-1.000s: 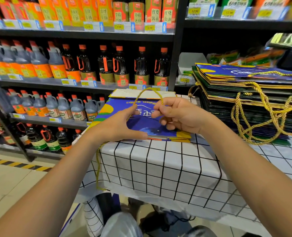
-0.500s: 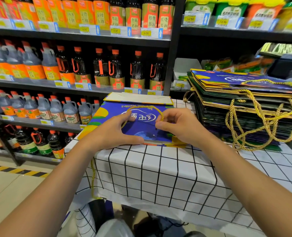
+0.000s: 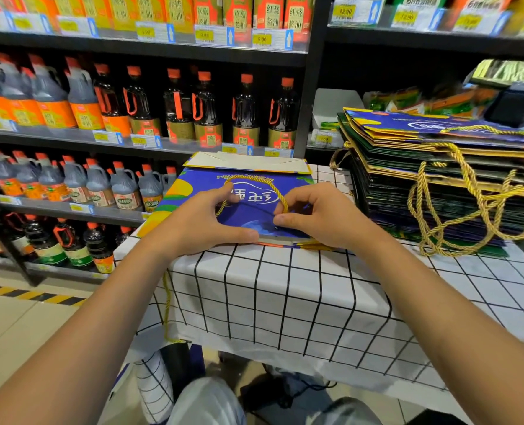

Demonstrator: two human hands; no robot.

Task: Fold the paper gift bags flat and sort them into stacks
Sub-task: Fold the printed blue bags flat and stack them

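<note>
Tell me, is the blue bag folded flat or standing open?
Folded flat. The blue bag lies flat on the checked tablecloth, with both hands resting on it.

I see a table under a white cloth with a black grid. A flat blue bag lies at its far left corner, one gold cord hanging over the left edge. A stack of flat bags sits along the far right.
</note>
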